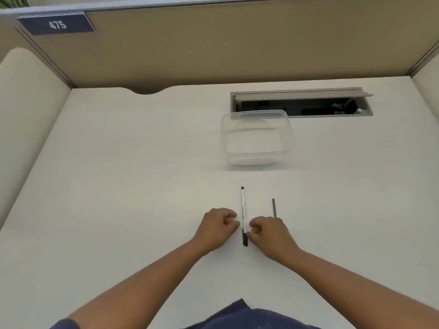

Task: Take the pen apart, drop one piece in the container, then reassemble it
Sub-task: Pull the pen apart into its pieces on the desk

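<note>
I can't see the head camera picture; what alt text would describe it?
Two bare hands rest on a white desk either side of a white pen with a black cap: left hand loosely curled, right hand touching the cap end. A thin dark rod lies to the right; an empty clear plastic container sits beyond.

An office cubicle: tan fabric partition panels (213, 43) wall in a pale desk (118, 186) along the top and sides of the frame, a blue number plate reading 475 (57, 23) hangs upper left, and an open cable hatch (301, 103) sits in the desktop, upper right.
</note>
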Action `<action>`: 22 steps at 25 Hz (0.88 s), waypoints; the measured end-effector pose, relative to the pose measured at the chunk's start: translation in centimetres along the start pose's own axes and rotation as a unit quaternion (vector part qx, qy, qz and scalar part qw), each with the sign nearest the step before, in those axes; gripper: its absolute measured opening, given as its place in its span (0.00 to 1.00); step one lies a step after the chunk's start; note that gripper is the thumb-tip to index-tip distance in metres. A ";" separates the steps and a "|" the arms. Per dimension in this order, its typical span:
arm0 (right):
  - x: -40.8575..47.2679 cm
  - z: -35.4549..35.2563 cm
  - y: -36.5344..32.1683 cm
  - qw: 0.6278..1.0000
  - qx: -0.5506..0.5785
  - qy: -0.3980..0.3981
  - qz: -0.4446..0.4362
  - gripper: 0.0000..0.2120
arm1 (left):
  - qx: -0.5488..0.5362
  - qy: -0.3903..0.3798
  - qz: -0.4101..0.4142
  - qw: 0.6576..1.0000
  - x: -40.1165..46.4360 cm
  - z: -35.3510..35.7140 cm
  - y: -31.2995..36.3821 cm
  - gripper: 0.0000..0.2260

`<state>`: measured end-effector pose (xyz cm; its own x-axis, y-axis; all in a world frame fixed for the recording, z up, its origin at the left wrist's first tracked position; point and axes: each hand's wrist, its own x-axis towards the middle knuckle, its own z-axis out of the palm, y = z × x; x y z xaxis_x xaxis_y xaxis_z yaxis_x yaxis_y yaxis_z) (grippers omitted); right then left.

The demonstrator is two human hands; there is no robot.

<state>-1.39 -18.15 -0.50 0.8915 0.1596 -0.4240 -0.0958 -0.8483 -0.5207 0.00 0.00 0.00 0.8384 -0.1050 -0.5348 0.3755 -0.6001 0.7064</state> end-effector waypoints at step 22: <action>-0.5 -2.6 -2.1 0.907 0.400 -0.049 0.122 0.07 | -0.116 0.023 0.000 0.993 0.1 0.0 1.9 0.07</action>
<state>-0.48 -17.79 2.73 0.7602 0.0943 -0.6428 -0.6107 -0.2338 -0.7566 0.78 -1.16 1.29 0.8534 -0.0660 -0.5170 0.4517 -0.4013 0.7969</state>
